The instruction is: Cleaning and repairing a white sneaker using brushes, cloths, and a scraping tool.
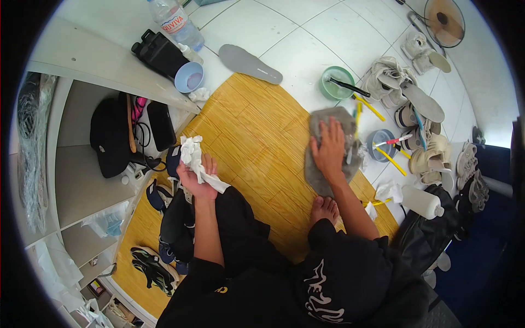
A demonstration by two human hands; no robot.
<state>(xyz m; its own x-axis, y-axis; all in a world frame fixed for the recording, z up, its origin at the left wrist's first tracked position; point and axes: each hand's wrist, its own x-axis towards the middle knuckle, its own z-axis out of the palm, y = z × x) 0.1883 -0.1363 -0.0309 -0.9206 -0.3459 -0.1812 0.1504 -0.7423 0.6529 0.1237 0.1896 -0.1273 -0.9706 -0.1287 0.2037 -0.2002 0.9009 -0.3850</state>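
Crumpled white tissue (192, 154) rests in my left hand (199, 183), whose fingers curl around it; one end hangs down past the palm. My right hand (330, 148) lies flat on a grey cloth (315, 175), fingers stretched out. That cloth is spread at the right edge of the wood-patterned mat (262, 126), just beyond my bare foot (325, 210). Beside it are a green bowl (330, 93) with a black-handled brush (348, 86) across it, and a greyish bowl (377, 150) with a red-and-white brush (391, 141) on it.
Several shoes (383, 79) line the right side, near a white bottle (423, 202) and a black bag (429, 229). A grey insole (250, 64), blue bowl (189, 77), black container (158, 53) and water bottle (178, 24) lie beyond the mat. Open shelves (82, 191) stand left.
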